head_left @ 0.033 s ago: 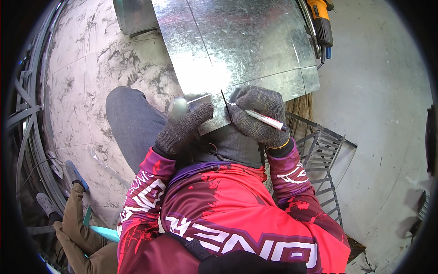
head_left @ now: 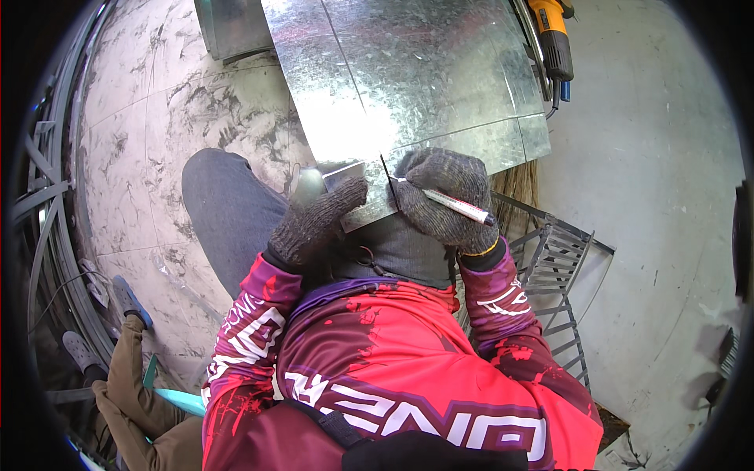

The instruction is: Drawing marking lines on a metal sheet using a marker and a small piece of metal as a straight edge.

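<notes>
A large shiny metal sheet (head_left: 424, 71) reaches from the far side to my lap, with dark lines drawn across it. My right hand (head_left: 452, 192), in a dark knit glove, is closed round a white marker pen (head_left: 459, 206). The pen's tip end points left, beside a dark line near the sheet's near edge. My left hand (head_left: 314, 224), gloved too, grips that near edge at its left corner, thumb on top and other fingers mostly hidden. Next to this thumb are a small flat metal piece (head_left: 343, 171) and a pale rounded shiny thing (head_left: 309, 187) of unclear kind.
An orange and black power tool (head_left: 552, 39) lies right of the sheet. A dark metal rack (head_left: 561, 267) stands right of my lap. Metal bars (head_left: 55, 188) are stacked at the far left. Another person's brown-trousered legs (head_left: 129, 385) show at lower left.
</notes>
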Tool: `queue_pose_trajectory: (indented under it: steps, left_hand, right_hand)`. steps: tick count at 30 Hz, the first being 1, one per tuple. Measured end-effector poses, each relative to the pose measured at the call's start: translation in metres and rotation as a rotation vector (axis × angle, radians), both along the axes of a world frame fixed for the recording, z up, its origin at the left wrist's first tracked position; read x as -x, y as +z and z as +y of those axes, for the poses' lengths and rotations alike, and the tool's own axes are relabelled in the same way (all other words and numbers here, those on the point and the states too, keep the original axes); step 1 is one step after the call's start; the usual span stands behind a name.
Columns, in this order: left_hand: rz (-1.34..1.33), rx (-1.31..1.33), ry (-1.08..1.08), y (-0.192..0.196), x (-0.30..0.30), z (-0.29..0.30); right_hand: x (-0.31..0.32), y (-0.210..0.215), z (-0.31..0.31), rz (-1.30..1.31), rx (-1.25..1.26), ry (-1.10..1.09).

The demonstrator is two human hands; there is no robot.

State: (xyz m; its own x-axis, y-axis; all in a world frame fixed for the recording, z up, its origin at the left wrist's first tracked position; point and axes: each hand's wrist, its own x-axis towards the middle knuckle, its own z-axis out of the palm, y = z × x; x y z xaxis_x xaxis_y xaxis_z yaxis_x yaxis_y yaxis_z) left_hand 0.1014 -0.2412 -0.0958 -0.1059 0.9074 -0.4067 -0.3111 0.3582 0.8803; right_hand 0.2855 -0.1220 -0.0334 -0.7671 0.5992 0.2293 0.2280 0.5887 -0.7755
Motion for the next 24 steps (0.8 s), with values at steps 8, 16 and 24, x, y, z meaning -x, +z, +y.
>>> queue_pose_trajectory:
  steps: [8,16,24]
  left_hand:
    - [-0.051,0.007,0.026,0.003,-0.003,0.002]
    - [-0.075,0.031,0.021,0.008,-0.002,0.002]
    - [-0.070,0.026,0.028,-0.001,-0.001,0.002]
  right_hand:
    - [0.000,-0.006,0.000,0.030,0.014,-0.013]
    - [-0.002,-0.001,-0.003,-0.064,-0.118,-0.011]
    - [-0.002,-0.004,-0.003,0.012,-0.004,-0.014]
